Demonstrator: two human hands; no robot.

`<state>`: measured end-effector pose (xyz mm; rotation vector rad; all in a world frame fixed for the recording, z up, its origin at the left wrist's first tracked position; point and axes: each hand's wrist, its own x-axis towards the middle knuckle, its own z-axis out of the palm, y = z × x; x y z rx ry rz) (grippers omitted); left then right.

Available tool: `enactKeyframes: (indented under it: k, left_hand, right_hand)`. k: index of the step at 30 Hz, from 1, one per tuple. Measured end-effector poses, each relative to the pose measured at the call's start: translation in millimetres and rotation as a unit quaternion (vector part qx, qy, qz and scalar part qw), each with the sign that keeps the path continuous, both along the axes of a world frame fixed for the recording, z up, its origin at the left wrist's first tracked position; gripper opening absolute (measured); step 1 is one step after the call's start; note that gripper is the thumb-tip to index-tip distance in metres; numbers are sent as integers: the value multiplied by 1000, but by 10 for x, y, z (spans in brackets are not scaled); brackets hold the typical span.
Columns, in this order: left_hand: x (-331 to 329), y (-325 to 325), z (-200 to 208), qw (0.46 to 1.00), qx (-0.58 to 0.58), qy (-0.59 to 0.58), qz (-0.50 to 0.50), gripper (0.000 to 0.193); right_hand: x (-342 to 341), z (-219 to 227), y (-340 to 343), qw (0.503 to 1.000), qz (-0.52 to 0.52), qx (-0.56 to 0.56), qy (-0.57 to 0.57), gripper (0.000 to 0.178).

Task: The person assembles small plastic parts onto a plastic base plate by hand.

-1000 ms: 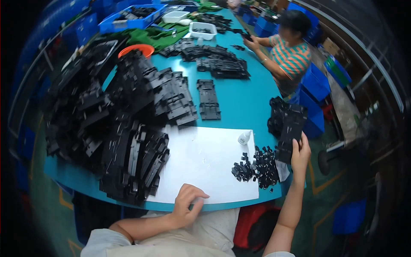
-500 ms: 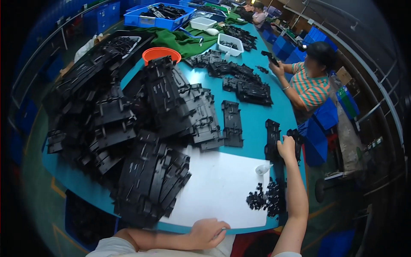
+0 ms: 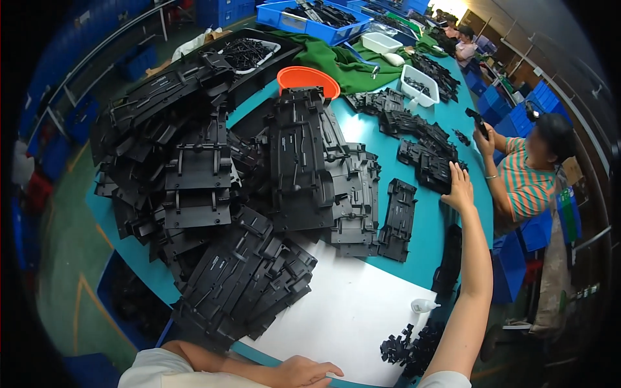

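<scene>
My right hand (image 3: 460, 189) reaches far over the table, its fingers stretched out against the right end of a stack of black molded plastic trays (image 3: 432, 167). Nothing shows gripped in it. Beside that forearm lies another black plastic part (image 3: 447, 260), partly hidden. My left hand (image 3: 303, 372) rests at the near table edge with its fingers curled; whether something small is inside I cannot see. A single black tray (image 3: 398, 220) lies left of the right hand. Small black pieces (image 3: 407, 346) and a small white squeeze bottle (image 3: 424, 305) sit on the white sheet (image 3: 349, 304).
Large piles of black trays (image 3: 197, 187) cover the left side. Behind them stand an orange bowl (image 3: 309, 77), a green cloth (image 3: 349, 68), a white basket (image 3: 419, 86) and a blue crate (image 3: 314, 19). A co-worker in a striped shirt (image 3: 525, 167) holds a black part across the table.
My right hand has left the black parts near the right table edge and moved farther away to the stack, its fingers spreading. The view has swung left. My left hand stays by the edge.
</scene>
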<state>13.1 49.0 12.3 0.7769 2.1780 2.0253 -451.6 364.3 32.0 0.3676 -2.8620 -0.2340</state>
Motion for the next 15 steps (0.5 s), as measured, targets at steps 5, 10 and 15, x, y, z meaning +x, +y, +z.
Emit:
enactKeyframes:
  k: [5,10,15]
  left_hand:
    - [-30,18,32,998,37,-46,-21,18]
    - [-75,-4,129,998,43,-47,-20,19]
    - [10,30,59,996,-27,-77,-32,21]
  right_hand:
    - [42,-3,-135,998,13,-37,-39,93]
    - [397,165,-25,989,33,-84,-119,96]
    - [560,196,240,983,-19,-92,-158,102]
